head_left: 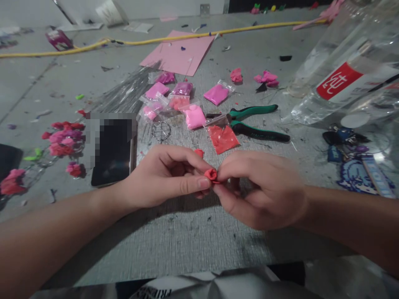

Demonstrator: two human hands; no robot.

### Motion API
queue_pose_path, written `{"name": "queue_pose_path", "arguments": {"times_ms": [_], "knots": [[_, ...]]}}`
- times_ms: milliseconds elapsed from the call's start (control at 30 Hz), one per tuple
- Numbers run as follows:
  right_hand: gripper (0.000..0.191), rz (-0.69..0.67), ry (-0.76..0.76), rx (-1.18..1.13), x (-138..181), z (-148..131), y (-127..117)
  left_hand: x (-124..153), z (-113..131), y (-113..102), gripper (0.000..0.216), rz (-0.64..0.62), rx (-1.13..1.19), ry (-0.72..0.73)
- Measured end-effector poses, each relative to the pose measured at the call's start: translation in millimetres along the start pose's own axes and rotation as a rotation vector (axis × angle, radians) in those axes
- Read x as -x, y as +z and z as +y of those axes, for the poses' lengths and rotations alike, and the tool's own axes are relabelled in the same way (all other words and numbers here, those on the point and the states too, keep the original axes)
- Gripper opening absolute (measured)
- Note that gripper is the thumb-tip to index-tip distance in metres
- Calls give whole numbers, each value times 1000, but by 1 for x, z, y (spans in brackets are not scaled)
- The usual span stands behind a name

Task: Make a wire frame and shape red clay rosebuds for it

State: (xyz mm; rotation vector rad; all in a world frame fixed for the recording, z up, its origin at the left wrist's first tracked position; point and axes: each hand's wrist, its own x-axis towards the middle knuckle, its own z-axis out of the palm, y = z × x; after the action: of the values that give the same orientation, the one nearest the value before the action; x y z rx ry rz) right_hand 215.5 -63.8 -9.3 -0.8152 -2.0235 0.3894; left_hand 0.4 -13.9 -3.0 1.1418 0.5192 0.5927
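Observation:
A small red clay rose (211, 174) with a rolled centre is held over the table between both hands. My left hand (168, 176) pinches it from the left with thumb and forefinger. From the right, my right hand (260, 187) has its thumb and forefinger closed on the edge of the same rose; this hand is slightly blurred. Another bit of red clay (199, 153) shows just behind my left fingers. Beyond the hands lie an orange-red clay bag (222, 138) and pliers with green and black handles (254, 111).
Several small bags of pink clay (195, 116) lie ahead, near a bundle of thin wires (124, 91) and pink paper (181, 52). A phone (114, 151) and finished clay flowers (65, 139) are on the left. Clear plastic bottles (339, 83) stand at right; a yellow cable (174, 36) crosses the back.

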Motion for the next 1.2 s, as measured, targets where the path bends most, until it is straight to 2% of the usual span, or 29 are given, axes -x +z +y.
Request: {"name": "queue_pose_path", "arguments": {"times_ms": [267,533,1033,1200], "knots": [[10,-17,8,-28,-2,1,-2,1,0,-2,10,4,-3,-21],[9,-19,17,-1,-1,-1,-3,1,1,-3,8,13,-131,7],[12,10,37,21,2,-5,-3,3,3,-2,6,-19,-246,83],[9,7,31,18,3,-5,-2,3,1,-2,14,-18,-334,139]]}}
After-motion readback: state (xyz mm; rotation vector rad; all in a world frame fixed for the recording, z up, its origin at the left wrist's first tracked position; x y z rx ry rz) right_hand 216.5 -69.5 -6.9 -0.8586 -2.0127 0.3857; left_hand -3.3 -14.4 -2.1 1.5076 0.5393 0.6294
